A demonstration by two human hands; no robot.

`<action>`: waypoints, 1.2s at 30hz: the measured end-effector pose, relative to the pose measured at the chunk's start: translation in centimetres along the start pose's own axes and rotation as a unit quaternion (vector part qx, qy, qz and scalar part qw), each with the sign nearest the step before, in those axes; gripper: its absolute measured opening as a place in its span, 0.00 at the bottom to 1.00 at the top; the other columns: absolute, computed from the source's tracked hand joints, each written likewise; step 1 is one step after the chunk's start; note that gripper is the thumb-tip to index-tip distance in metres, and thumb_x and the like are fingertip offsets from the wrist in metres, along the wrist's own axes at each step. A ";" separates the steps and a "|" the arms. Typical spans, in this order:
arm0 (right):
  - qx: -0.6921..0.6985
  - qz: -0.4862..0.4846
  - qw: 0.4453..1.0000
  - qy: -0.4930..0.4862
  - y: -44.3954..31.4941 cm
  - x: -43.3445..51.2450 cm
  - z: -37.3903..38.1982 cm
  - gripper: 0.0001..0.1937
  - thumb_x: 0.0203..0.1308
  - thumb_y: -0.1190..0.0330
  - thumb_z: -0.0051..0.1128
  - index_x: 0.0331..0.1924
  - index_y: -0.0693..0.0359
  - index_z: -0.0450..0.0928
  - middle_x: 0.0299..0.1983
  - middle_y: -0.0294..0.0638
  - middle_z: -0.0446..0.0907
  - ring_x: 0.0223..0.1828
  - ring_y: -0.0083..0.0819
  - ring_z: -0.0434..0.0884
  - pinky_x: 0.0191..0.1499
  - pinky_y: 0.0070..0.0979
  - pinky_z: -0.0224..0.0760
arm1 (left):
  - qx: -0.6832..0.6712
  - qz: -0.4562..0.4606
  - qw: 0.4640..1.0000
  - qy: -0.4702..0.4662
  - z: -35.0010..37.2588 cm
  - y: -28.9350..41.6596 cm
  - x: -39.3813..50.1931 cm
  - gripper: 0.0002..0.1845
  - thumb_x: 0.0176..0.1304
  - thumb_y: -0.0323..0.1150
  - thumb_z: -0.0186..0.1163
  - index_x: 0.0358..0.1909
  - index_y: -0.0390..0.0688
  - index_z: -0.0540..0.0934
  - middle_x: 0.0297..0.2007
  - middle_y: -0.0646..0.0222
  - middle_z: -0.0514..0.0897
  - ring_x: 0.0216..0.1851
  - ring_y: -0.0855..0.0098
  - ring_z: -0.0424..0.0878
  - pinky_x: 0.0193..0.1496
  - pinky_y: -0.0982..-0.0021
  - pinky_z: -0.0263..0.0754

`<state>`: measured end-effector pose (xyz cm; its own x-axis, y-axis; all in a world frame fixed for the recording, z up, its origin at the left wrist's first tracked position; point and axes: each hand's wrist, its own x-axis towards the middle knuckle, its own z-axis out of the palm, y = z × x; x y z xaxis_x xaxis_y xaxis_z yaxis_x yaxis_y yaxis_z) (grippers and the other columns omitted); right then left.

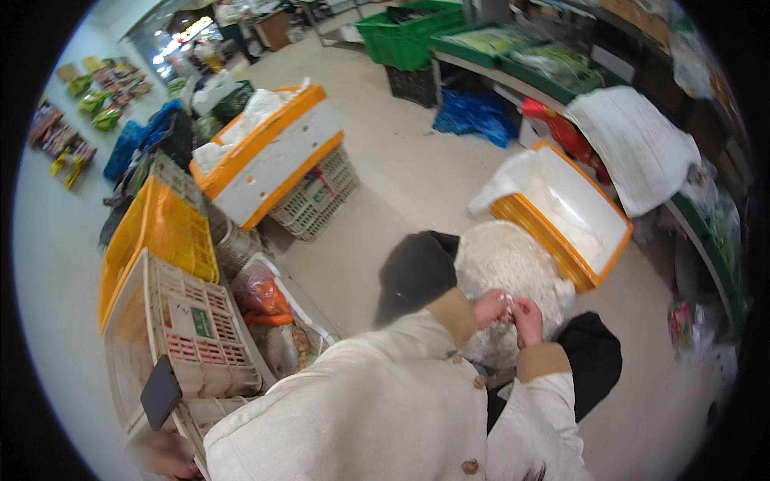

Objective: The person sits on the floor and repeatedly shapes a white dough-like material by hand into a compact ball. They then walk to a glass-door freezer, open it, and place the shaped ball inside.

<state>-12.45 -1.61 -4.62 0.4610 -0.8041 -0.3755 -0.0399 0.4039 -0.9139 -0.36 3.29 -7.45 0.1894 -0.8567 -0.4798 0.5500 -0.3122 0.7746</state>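
My left hand [491,308] and my right hand [527,321] meet at the fingertips over a wide round heap of whitish material [511,270] between my knees. A small white piece [508,303] is pinched between the fingers of both hands; what it is cannot be told. Touching the far right side of the heap is a white foam box with orange edges [565,210], which holds pale, powdery or fine material along its inner side. A white plastic sheet [502,180] hangs over that box's left rim.
Plastic crates [198,330], a yellow crate [174,234] and a box with carrots [267,300] stand at left. Beyond are a foam box [277,156] on a crate, and a green bin [409,36]. Vegetable trays [553,66] line the right. A person [231,24] stands far off.
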 end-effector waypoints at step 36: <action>-0.306 0.081 0.881 0.353 9.6 16.1 -20.7 0.40 0.47 0.47 0.63 0.59 0.67 0.68 0.58 0.55 0.71 0.59 0.47 0.71 0.60 0.34 0.63 | 0.204 -0.039 0.973 0.103 -1.7 0.0 2.4 0.29 0.72 0.50 0.38 0.61 0.35 0.67 0.62 0.60 0.67 0.64 0.65 0.61 0.64 0.66 0.54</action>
<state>-23.76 -19.69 -22.61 -0.2513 -0.9158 -0.3134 -0.6241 0.4008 -0.6707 1.47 1.94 -9.24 0.3418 -0.7367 -0.5835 0.2088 -0.5458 0.8115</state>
